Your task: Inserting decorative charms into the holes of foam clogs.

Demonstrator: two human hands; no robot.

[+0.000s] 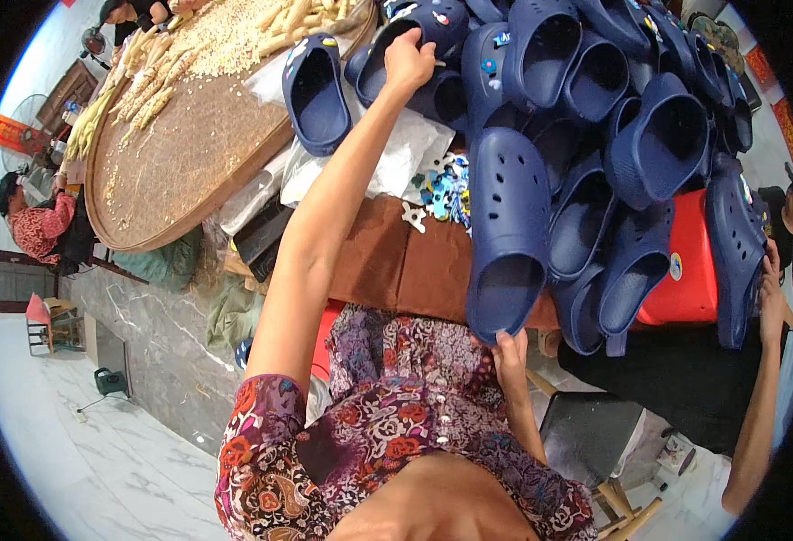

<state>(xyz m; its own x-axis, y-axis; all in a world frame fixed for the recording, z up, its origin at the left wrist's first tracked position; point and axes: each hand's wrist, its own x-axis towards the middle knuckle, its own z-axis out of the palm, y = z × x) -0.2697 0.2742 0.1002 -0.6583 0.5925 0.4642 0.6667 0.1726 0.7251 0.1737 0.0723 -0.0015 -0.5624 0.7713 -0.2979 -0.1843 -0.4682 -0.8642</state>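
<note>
While stretched far forward, left hand (408,61) closing fingers on rim of dark blue clog (414,36) atop the heap, right hand (509,353) pinching heel of long clog (507,230) lying lengthwise toward the body, nearer; charms (446,187) between, round tray (180,144) left.

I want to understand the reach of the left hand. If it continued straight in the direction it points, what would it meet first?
The left hand already touches a dark blue foam clog in the pile; going on, it would probably enter that clog's opening, though depth is unclear.
</note>
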